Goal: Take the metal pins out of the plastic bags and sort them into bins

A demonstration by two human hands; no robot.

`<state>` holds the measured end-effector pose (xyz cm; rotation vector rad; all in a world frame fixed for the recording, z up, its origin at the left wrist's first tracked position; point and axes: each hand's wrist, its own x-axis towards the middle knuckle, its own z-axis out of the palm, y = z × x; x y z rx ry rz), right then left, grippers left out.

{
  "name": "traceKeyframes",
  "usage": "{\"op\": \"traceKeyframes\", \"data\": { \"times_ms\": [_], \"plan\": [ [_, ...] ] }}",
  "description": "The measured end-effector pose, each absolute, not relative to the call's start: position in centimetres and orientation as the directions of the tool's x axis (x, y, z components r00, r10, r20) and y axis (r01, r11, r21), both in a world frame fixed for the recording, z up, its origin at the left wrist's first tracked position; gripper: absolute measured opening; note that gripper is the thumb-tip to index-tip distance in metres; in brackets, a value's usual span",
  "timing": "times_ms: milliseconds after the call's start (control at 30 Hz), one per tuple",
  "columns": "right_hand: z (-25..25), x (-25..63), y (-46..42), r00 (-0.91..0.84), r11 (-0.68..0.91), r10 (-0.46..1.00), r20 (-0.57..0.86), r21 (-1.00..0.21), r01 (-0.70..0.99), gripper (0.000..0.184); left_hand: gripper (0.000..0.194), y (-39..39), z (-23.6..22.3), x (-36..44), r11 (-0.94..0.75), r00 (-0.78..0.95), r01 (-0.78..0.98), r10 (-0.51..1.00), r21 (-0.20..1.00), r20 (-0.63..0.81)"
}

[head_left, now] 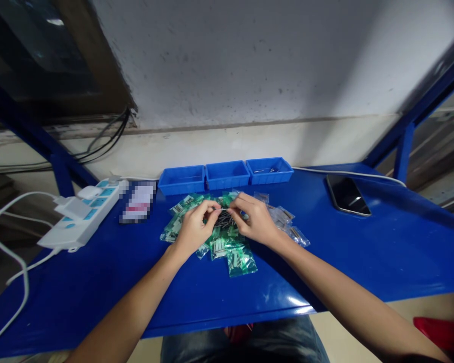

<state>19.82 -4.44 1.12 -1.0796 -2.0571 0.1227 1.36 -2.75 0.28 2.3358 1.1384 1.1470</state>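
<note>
My left hand (197, 225) and my right hand (255, 218) meet above a pile of small packets, each closed in a pinch. Between the fingertips runs a thin metal pin (222, 209), its ends hidden by the fingers. Just below it lies a heap of dark, slim metal pieces (224, 220), too small to name. Around the heap spread several green-tinted plastic bags (241, 259) with small parts inside. Clear plastic bags (295, 234) of similar parts lie beside my right hand.
Three blue bins (227, 174) stand in a row behind the pile; the right one holds small metal pieces. A white power strip (87, 214) with plugs and cables is at left, near a blurred card (138, 201). A phone (348, 195) lies at right on the blue table (393, 242).
</note>
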Motion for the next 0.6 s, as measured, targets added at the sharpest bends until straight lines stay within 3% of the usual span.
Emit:
{"op": "traceKeyframes", "data": {
  "times_ms": [433,600],
  "plan": [
    [0.87,19.89,-4.17,-0.349,0.634,0.739,0.576,-0.421,0.648,0.013,0.023,-2.35,-0.01,1.13,-0.621,0.352,0.589,0.773,0.517,0.528],
    [0.55,19.85,-4.01,-0.336,0.631,0.739,0.583,-0.426,0.649,0.011,0.013,-2.54,-0.05,1.36,-0.606,0.312,0.55,0.787,0.575,0.532]
  ]
}}
